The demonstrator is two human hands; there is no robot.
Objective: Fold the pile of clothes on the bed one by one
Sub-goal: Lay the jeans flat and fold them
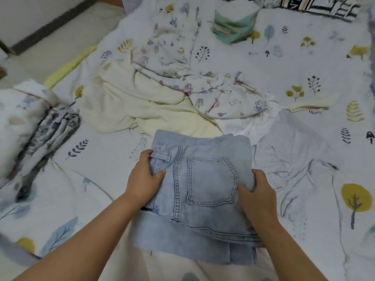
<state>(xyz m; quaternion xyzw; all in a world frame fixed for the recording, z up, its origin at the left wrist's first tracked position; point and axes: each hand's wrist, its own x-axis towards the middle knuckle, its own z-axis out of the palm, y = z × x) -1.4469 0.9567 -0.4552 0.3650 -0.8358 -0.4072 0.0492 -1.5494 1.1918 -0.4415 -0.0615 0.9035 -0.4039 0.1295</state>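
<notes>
- Jeans (205, 179): pale blue denim, folded into a squarish bundle, lying on the bed (304, 57) at near centre; a back pocket with double stitching faces up, and a belt loop sits at the left edge.
- Left hand (143, 179): fingers curled over the jeans' left edge, thumb on top, pinching the fabric.
- Right hand (257, 196): fingers and thumb clamped on the jeans' right folded edge.
- Cream garment (125, 102): soft, fleecy cloth, crumpled just beyond the jeans.
- Printed garment (223, 98): white cotton with small cartoon figures, lying partly over the cream one; its shape is hard to make out.
- White garment (294, 151): thin, creased, just right of the jeans, its edges merging with the sheet.
- Folded stack (40, 126): grey-patterned and white cloth, blurred, at the left.
- Green bundle (233, 25): folded, mint and white, at the far side.
- Sheet: white with printed trees and leaves; cut off at the right and near edges.
</notes>
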